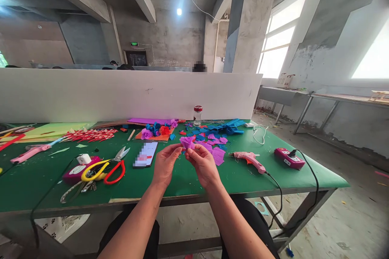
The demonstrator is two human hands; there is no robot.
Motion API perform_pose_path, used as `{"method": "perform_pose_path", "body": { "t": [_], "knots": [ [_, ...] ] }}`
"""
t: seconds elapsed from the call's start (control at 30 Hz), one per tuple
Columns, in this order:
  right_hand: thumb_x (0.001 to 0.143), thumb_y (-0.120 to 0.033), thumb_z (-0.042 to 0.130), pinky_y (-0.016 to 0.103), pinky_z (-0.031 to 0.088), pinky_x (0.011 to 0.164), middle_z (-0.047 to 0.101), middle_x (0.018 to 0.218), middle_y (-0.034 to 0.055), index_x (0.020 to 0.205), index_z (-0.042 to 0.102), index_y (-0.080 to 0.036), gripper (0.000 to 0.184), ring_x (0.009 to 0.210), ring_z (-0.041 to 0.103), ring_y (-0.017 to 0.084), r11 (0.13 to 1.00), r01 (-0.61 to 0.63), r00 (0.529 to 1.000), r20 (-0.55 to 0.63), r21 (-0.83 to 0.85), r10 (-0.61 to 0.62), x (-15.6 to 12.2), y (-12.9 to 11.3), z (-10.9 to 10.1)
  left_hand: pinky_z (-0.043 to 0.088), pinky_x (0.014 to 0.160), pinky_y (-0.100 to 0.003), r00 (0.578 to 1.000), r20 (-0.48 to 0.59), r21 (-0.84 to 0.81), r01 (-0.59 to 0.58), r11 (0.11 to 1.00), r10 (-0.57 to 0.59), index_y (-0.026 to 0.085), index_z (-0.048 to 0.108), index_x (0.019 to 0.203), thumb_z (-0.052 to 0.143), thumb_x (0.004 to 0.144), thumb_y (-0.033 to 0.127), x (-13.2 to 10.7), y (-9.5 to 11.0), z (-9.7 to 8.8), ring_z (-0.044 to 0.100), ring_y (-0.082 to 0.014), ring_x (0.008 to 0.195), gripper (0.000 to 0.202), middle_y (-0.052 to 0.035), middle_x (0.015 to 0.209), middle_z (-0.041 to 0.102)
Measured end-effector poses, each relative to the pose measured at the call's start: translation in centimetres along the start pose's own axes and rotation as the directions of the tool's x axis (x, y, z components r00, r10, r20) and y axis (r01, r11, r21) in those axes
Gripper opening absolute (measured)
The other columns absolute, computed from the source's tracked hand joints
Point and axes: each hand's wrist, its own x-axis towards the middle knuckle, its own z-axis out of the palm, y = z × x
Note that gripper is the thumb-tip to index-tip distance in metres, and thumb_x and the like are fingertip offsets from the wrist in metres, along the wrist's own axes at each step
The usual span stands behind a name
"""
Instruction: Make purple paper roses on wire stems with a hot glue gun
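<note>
Between my two hands is a purple paper flower, held up over the front part of the green table. The fingers of my left hand pinch it from the left. From the right, the thumb and fingers of my right hand grip its lower part. Loose purple paper petals lie just beyond my right hand, mixed with blue and red pieces. Finished-looking paper flowers in purple, blue and red rest on an orange sheet behind my left hand. A phone lies left of my left hand.
On the green table, a pink glue gun and a purple power socket lie right, with cables. Scissors and another pink glue gun lie left. A red-lidded jar stands before the white partition.
</note>
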Motion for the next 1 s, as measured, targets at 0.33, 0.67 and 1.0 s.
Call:
{"method": "perform_pose_path", "body": {
  "t": [0.33, 0.67, 1.0],
  "knots": [
    [0.063, -0.029, 0.083, 0.025, 0.044, 0.073, 0.068, 0.077, -0.0021, 0.079, 0.069, -0.021, 0.023, 0.072, 0.059, 0.011, 0.995, 0.099, 0.995, 0.005, -0.009, -0.099, 0.15, -0.05, -0.22, 0.036, 0.055, -0.022, 0.999, 0.043, 0.013, 0.005, 1.0, -0.005, 0.018, 0.075, 0.082, 0.076, 0.069, 0.035, -0.27, 0.02, 0.48, 0.045, -0.0098, 0.057, 0.022, 0.0024, 0.059, 0.057],
    [0.063, -0.031, 0.083, 0.026, 0.042, 0.072, 0.069, 0.066, -0.0034, 0.083, 0.063, -0.022, 0.029, 0.068, 0.061, 0.013, 0.991, 0.018, 0.996, 0.09, -0.133, -0.006, -0.07, -0.21, -0.31, 0.04, 0.06, -0.024, 0.992, 0.087, -0.076, 0.103, 0.992, -0.096, 0.02, 0.078, 0.079, 0.08, 0.063, 0.038, 0.24, -0.22, -0.14, 0.049, -0.0111, 0.062, 0.024, 0.0, 0.069, 0.067],
    [0.061, -0.031, 0.083, 0.027, 0.045, 0.074, 0.069, 0.078, -0.0005, 0.077, 0.07, -0.02, 0.023, 0.074, 0.06, 0.014, 0.975, 0.115, 0.991, 0.089, -0.19, -0.1, 0.06, -0.54, -0.24, 0.041, 0.064, -0.024, 0.987, 0.094, -0.127, 0.142, 0.982, -0.13, 0.02, 0.079, 0.083, 0.083, 0.061, 0.03, 0.18, -0.28, -0.15, 0.051, -0.0117, 0.067, 0.025, -0.0016, 0.076, 0.07]
  ]
}}
